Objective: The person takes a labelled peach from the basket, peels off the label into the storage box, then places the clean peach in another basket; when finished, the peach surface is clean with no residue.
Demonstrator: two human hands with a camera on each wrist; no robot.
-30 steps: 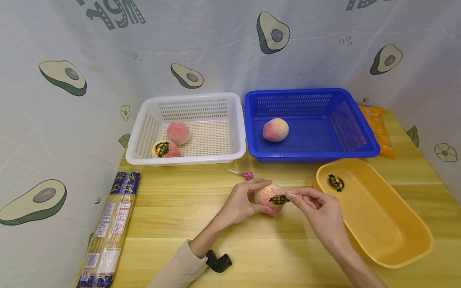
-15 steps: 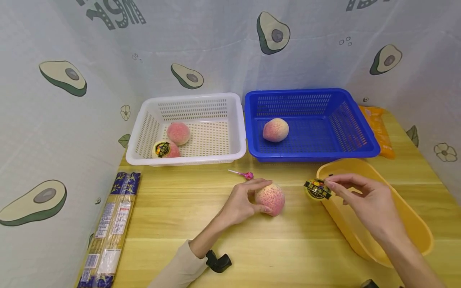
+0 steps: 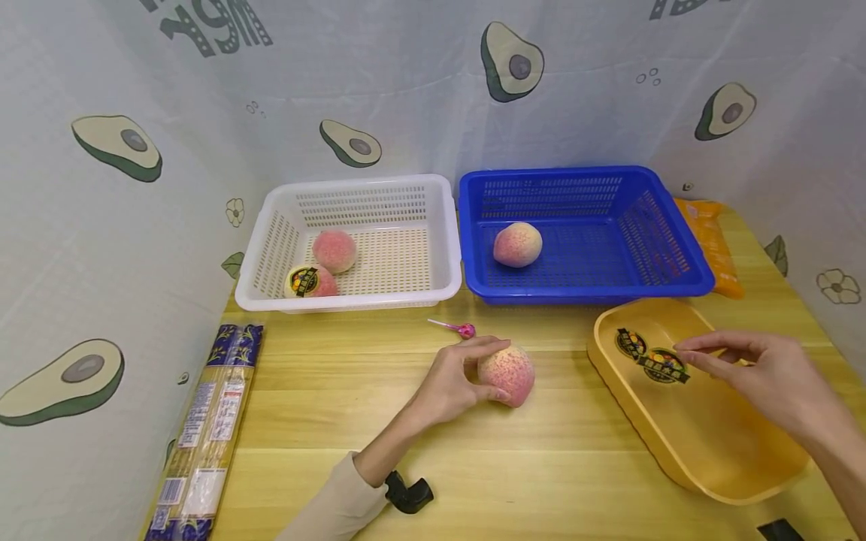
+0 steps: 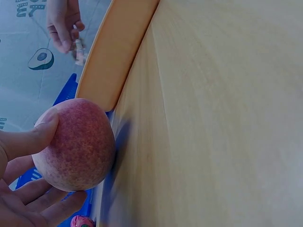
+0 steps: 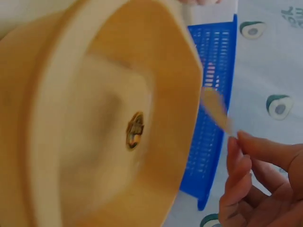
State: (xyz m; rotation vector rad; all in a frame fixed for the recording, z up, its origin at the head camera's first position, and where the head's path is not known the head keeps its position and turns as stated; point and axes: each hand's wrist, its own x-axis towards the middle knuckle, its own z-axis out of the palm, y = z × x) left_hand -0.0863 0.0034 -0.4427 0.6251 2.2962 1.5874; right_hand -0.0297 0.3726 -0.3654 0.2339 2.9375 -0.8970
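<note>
- nearest, the left hand (image 3: 452, 379) curls round a pink peach (image 3: 507, 374) that sits on the tabletop (image 3: 528, 466), thumb on top and fingers at its side.
- to the right lies a yellow tub (image 3: 717, 443); one round sticker (image 3: 630, 343) lies stuck inside it near the far end.
- the right hand (image 3: 764, 376) hovers over that tub, thumb and fingers pinched on a second sticker (image 3: 666, 367) held just beside the first.
- a packet of noodles (image 3: 203, 432) lies along the left edge of the tabletop, and a small pink lollipop (image 3: 460, 328) rests just beyond the held peach.
- farther back, a white basket (image 3: 352, 242) holds two peaches, a bare one (image 3: 334, 250) and one with a sticker on it (image 3: 308, 282), touching in the near left corner.
- beside it a blue basket (image 3: 588, 233) holds a single peach (image 3: 517, 244) toward its left side.
- an orange packet (image 3: 710, 240) lies behind the blue basket's right end.
- a pale cloth printed with avocados (image 3: 512, 61) hangs round the back and sides.
</note>
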